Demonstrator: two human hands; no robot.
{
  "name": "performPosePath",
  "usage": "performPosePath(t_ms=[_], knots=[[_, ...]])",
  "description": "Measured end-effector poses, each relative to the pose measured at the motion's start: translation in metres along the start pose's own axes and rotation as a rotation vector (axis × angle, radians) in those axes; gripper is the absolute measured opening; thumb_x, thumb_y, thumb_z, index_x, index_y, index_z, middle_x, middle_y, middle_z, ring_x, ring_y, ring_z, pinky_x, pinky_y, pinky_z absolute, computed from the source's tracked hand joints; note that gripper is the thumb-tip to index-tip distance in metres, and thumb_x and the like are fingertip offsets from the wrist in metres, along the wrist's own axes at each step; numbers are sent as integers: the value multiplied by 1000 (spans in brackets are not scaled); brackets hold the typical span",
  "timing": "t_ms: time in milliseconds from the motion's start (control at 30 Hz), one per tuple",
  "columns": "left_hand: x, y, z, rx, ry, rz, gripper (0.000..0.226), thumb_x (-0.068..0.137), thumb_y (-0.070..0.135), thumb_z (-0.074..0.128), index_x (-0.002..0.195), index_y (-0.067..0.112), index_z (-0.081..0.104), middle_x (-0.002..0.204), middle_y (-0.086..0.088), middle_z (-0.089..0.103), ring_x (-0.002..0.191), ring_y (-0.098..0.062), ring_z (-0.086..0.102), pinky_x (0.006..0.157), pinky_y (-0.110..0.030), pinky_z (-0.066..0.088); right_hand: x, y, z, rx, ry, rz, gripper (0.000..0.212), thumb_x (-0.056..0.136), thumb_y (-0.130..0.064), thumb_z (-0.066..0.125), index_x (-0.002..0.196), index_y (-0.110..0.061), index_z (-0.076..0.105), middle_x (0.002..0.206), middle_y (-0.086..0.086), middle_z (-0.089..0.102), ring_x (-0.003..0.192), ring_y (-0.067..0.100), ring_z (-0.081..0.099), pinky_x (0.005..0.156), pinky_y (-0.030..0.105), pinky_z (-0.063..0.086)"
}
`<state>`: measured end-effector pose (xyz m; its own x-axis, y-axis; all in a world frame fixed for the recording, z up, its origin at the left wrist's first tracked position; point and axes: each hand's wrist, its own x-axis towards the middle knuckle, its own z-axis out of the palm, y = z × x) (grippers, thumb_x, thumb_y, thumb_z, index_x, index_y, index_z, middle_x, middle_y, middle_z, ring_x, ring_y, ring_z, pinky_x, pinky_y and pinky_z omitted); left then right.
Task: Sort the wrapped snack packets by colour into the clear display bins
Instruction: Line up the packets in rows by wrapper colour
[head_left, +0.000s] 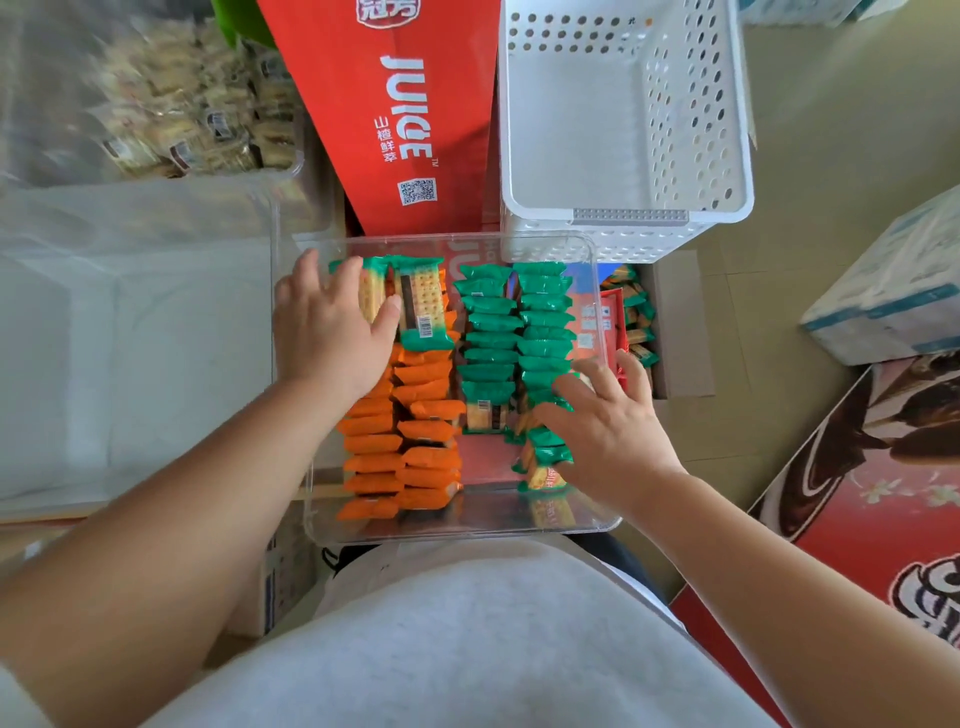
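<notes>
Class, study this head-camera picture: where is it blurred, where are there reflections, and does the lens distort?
Head view: the upper-left bin is motion-smeared; the near wall of the clear bin mirrors packets; walls of the white basket splay, likely wide-angle distortion; orange packets and green packets are sharp.

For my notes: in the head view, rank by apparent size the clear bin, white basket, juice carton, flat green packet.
1. clear bin
2. white basket and juice carton: alike, both cropped
3. flat green packet
</notes>
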<state>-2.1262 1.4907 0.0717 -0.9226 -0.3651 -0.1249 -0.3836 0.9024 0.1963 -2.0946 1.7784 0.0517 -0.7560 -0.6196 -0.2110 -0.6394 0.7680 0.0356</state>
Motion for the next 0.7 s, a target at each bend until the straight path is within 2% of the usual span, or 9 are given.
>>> performPosePath(t_ms=[100, 200, 267, 367, 467, 567, 633, 700], knots=[[14, 11, -6, -11, -126, -57, 54, 101, 44, 47, 150, 24, 35, 159, -13, 21, 136, -40, 33, 106, -50, 39, 3, 1, -4, 26, -13, 17, 69, 52, -34, 90, 116, -25, 64, 89, -5, 69, 126, 34, 49, 111, 68, 16], [17, 4, -4, 62, -84, -31, 60, 95, 37, 59, 149, 19, 39, 155, -13, 30, 132, -39, 36, 106, -49, 37, 5, 4, -6, 18, -13, 25, 61, 51, -38, 91, 103, -23, 64, 78, -8, 68, 128, 33, 50, 112, 67, 12], [12, -2, 2, 165, -42, 77, 63, 91, 39, 63, 147, 16, 43, 153, -12, 37, 132, -37, 35, 107, -50, 36, 6, 8, -6, 16, -28, 24, 58, 51, -45, 90, 101, -26, 67, 91, -6, 67, 127, 34, 48, 112, 67, 10], [8, -3, 5, 155, -28, 188, 57, 97, 38, 54, 147, 15, 44, 152, -11, 42, 130, -35, 38, 103, -51, 38, 7, 11, -6, 16, -61, 19, 64, 50, -53, 88, 107, -32, 67, 112, -2, 60, 130, 34, 41, 112, 68, 6], [14, -3, 0, 126, -109, 184, 57, 100, 32, 47, 154, 17, 32, 155, -12, 40, 131, -37, 40, 104, -52, 40, 10, 10, -7, 32, -80, 16, 65, 47, -52, 88, 105, -33, 66, 112, -2, 59, 130, 34, 39, 111, 69, 6], [23, -1, -9, 211, -236, 164, 71, 97, 35, 55, 157, 18, 21, 153, -13, 38, 132, -37, 39, 105, -50, 39, 12, 11, -8, 79, -111, 8, 64, 48, -47, 88, 105, -31, 65, 108, -3, 59, 127, 33, 41, 111, 70, 16], [29, 1, -17, 269, -268, 160, 76, 89, 40, 64, 152, 15, 30, 143, -14, 45, 127, -36, 41, 103, -48, 40, 13, 13, -10, 94, -142, -13, 62, 54, -48, 85, 109, -31, 63, 107, -5, 60, 127, 31, 42, 111, 68, 20], [34, 1, -24, 331, -280, 182, 65, 83, 44, 70, 137, 16, 50, 127, -11, 53, 119, -34, 44, 99, -47, 41, 14, 14, -12, 112, -174, -29, 60, 60, -50, 81, 114, -33, 59, 106, -10, 59, 129, 28, 40, 113, 64, 18]])
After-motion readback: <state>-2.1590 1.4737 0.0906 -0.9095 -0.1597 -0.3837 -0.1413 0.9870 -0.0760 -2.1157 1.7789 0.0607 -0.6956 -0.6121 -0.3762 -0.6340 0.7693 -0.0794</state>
